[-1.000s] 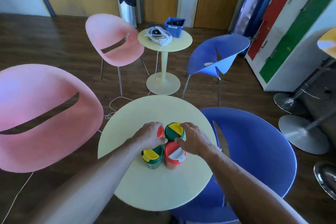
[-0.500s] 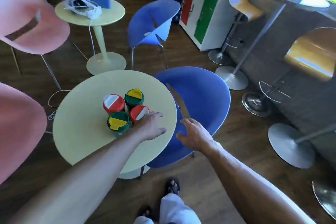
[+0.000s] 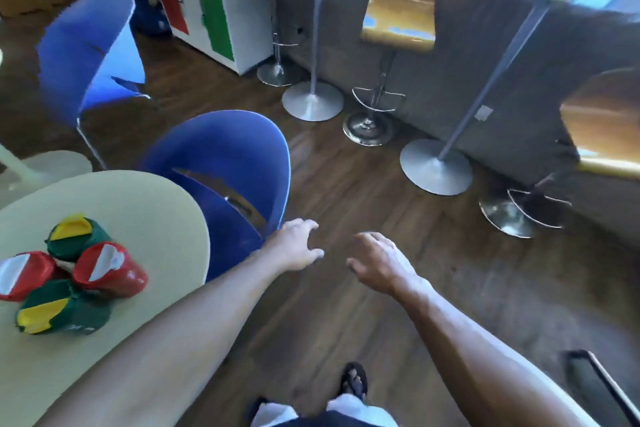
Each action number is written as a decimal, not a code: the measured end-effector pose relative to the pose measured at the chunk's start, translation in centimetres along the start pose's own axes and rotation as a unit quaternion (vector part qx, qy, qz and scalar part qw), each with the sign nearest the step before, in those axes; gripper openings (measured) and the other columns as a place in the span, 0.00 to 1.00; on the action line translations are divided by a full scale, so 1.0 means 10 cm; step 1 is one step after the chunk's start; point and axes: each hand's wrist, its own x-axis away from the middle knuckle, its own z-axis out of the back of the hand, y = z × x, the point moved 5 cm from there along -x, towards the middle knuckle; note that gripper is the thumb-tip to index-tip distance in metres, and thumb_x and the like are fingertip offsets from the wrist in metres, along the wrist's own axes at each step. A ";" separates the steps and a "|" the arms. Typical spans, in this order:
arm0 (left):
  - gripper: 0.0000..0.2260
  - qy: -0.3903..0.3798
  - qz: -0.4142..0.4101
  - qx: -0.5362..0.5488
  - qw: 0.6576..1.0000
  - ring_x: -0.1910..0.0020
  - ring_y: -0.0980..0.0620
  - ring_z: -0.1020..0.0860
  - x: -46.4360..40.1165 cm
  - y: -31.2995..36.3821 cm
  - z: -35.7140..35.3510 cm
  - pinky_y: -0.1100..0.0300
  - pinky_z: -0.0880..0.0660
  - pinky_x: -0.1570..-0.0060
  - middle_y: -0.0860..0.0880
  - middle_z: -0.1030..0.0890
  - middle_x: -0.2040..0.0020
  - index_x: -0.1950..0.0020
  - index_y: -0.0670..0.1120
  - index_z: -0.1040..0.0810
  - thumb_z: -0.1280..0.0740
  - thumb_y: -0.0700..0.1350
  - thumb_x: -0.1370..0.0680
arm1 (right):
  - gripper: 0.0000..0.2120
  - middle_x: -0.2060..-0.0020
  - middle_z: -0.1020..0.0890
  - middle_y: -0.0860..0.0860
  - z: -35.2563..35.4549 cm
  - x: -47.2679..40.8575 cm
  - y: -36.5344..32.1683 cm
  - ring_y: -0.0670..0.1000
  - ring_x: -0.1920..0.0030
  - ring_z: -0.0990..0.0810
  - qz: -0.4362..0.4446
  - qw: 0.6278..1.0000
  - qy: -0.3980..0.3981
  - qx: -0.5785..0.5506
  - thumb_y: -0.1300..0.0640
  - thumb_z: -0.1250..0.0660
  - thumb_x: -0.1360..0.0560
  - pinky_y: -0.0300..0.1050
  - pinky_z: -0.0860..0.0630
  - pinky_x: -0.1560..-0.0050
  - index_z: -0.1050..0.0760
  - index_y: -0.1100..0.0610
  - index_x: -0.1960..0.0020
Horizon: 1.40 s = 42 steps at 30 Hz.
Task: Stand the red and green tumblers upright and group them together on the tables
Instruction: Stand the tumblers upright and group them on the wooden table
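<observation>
You are standing on a dark wood floor [image 3: 363, 184], looking past a round pale yellow table [image 3: 145, 204] at your left. Two blue chairs [image 3: 225, 156] are sitting beside it, and yellow bar stools [image 3: 398, 7] are lining a grey counter wall ahead. Four tumblers, two red [image 3: 110, 270] and two green [image 3: 74, 236], are standing upright, touching in a cluster on the table. Your left hand [image 3: 294, 248] and right hand [image 3: 381, 262] are hanging over the floor, fingers loosely spread, holding nothing.

Pale yellow table [image 3: 145, 204], two red tumblers [image 3: 110, 274] with white lids, two green tumblers [image 3: 74, 239] with yellow lids, blue chair [image 3: 225, 149], dark brown wood floor [image 3: 346, 184].
</observation>
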 end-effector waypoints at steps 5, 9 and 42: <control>0.28 -0.032 -0.045 -0.036 0.998 0.32 0.48 0.31 -0.46 0.86 -0.36 0.52 0.32 0.35 0.50 0.29 0.31 0.30 0.52 0.31 0.31 0.57 0.29 | 0.30 0.29 0.31 0.49 0.28 -0.01 0.91 0.53 0.30 0.33 -0.051 0.998 0.011 -0.028 0.42 0.37 0.29 0.49 0.32 0.33 0.34 0.50 0.29; 0.28 -0.048 -0.061 -0.058 0.995 0.30 0.50 0.33 -0.78 1.37 -0.54 0.53 0.33 0.34 0.50 0.30 0.30 0.30 0.52 0.32 0.31 0.57 0.27 | 0.30 0.29 0.32 0.50 0.52 -0.08 1.42 0.53 0.30 0.33 -0.068 0.997 0.027 -0.036 0.43 0.36 0.28 0.49 0.33 0.32 0.35 0.51 0.29; 0.27 0.033 -0.279 -0.014 0.960 0.33 0.48 0.29 -5.38 4.62 1.53 0.55 0.33 0.34 0.46 0.26 0.33 0.31 0.48 0.29 0.29 0.54 0.28 | 0.28 0.31 0.29 0.50 4.57 -3.56 3.16 0.53 0.32 0.30 -0.125 0.945 0.300 -0.034 0.45 0.35 0.28 0.51 0.30 0.35 0.31 0.54 0.30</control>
